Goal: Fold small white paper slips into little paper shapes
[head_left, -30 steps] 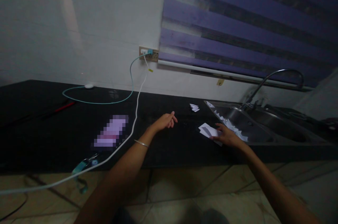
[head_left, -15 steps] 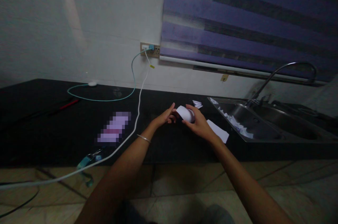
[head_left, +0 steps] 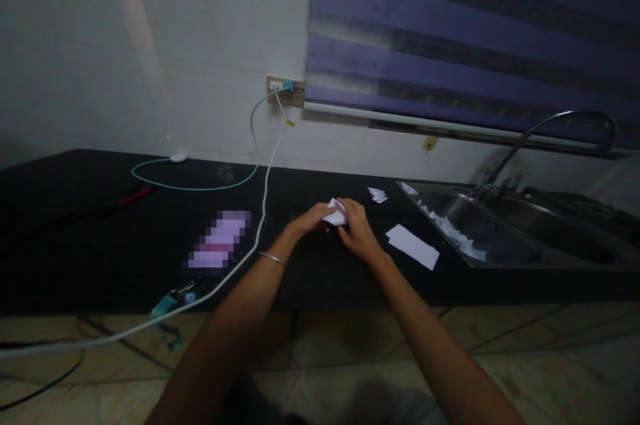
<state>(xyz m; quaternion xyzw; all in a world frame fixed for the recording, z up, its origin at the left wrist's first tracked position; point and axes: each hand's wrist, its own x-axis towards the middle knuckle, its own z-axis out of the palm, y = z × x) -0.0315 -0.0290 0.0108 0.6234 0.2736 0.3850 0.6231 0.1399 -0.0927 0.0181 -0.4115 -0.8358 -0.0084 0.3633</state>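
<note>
Over the middle of the black counter (head_left: 310, 271), a white sheet of paper (head_left: 338, 213) is bent between both hands. My left hand (head_left: 314, 218), a bangle at its wrist, closes on the paper's left side. From the other side, my right hand (head_left: 357, 228) grips it, fingers over the top edge and thumb low. Part of the paper is hidden by the fingers. Right of my hands lie flat white paper strips (head_left: 414, 247). Farther back is a little pile of folded paper pieces (head_left: 377, 195).
More folded paper pieces (head_left: 453, 231) line the left rim of the steel sink (head_left: 510, 245), under a curved faucet (head_left: 550, 115). A white cable (head_left: 264, 205) crosses the counter left of my hands, near a blurred-out card (head_left: 220, 241) with a lanyard (head_left: 165, 305).
My right hand has moved left with the paper, towards my left hand, which now grips it too. The paper looks more folded, and the strips on the right are more exposed.
</note>
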